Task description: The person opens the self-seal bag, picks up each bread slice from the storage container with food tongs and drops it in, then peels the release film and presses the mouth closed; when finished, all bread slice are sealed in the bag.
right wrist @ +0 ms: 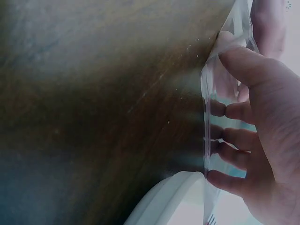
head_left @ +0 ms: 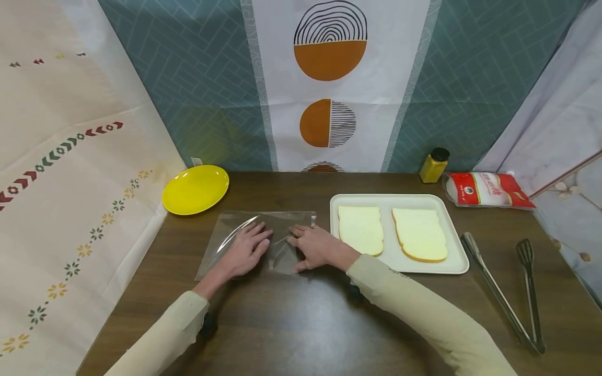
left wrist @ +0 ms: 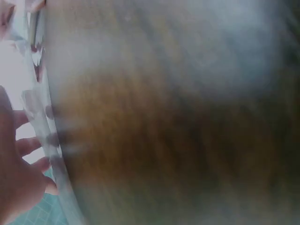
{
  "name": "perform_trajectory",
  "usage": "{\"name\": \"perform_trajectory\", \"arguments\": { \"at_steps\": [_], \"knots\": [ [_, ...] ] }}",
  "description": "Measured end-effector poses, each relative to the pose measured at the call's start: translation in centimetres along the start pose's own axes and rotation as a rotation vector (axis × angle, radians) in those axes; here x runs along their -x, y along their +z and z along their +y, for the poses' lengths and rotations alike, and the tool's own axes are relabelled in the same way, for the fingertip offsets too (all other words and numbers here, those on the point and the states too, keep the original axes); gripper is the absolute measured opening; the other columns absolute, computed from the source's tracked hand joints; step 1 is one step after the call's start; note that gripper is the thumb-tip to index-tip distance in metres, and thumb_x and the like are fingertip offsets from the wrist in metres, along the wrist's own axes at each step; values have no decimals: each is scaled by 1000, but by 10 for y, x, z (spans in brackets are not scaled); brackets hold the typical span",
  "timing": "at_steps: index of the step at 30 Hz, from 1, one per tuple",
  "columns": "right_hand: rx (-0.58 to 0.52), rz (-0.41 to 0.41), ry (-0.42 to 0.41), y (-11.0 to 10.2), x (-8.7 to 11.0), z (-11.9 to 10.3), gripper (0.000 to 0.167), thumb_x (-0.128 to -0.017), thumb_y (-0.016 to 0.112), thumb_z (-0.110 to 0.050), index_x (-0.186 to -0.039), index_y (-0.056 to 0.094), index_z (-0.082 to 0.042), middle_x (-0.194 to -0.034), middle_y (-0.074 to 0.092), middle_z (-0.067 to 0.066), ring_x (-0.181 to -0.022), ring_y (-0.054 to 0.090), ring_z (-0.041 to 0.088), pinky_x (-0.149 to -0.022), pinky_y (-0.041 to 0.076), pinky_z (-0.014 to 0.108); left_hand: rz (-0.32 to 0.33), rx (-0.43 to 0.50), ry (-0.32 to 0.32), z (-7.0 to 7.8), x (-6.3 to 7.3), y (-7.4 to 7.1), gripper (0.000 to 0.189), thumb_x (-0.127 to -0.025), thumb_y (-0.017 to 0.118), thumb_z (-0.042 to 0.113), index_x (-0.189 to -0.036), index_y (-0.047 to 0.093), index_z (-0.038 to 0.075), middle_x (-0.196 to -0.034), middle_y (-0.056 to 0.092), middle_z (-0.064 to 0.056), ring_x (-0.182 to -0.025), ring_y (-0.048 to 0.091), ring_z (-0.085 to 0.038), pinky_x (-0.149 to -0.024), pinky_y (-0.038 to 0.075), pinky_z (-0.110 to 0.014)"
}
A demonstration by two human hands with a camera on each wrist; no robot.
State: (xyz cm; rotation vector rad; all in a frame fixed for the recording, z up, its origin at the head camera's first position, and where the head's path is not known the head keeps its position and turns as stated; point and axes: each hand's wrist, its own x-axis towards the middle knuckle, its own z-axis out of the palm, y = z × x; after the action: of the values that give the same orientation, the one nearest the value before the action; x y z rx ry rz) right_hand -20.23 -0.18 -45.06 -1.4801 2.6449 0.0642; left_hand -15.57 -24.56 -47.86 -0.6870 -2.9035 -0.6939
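A clear plastic bag (head_left: 221, 245) lies flat on the brown table, shiny and see-through. My left hand (head_left: 246, 249) rests on its middle with fingers spread; the left wrist view shows the same hand (left wrist: 23, 173) at the edge, touching the film. My right hand (head_left: 315, 245) presses on the bag's right part, fingers spread. Seen from the right wrist, this hand (right wrist: 267, 122) has its fingertips on the thin plastic. To its right stands a white tray (head_left: 334, 201) with two bread slices, one on the left (head_left: 360, 230) and one on the right (head_left: 420, 234).
A yellow plate (head_left: 195, 190) sits at the back left. At the back right stand a yellow bottle with a black lid (head_left: 434, 165) and a red and white packet (head_left: 489, 189). Metal tongs (head_left: 500, 300) lie right of the tray. Patterned cloths (head_left: 197, 78) hang around the table.
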Motion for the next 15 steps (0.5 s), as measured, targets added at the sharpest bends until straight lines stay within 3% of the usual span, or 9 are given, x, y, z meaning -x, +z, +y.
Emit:
{"name": "perform_trajectory", "arguments": {
  "at_steps": [6,11,15],
  "knots": [
    [-6,1,5,0,2,-1,86,-84,67,-68,-145,53,-8,-152,44,17,-140,40,31,-104,43,50,17,-86,-2,1,-3,5,42,-93,73,24,-129,67,4,-143,49,-27,-136,37,-49,-110,25,-65],
    [-16,-6,10,-1,2,-1,86,-84,67,-67,-146,51,-9,-153,42,17,-141,38,31,-106,41,50,146,-51,18,-2,-4,7,29,-89,77,15,-115,75,3,-133,59,-27,-127,48,-49,-105,35,-62],
    [-19,-21,15,-2,2,-1,87,-85,66,-68,-148,50,-10,-155,40,17,-143,36,31,-106,41,50,259,32,45,-4,-4,4,25,-85,79,9,-109,77,3,-124,65,-24,-121,54,-48,-101,41,-60]
  ]
}}
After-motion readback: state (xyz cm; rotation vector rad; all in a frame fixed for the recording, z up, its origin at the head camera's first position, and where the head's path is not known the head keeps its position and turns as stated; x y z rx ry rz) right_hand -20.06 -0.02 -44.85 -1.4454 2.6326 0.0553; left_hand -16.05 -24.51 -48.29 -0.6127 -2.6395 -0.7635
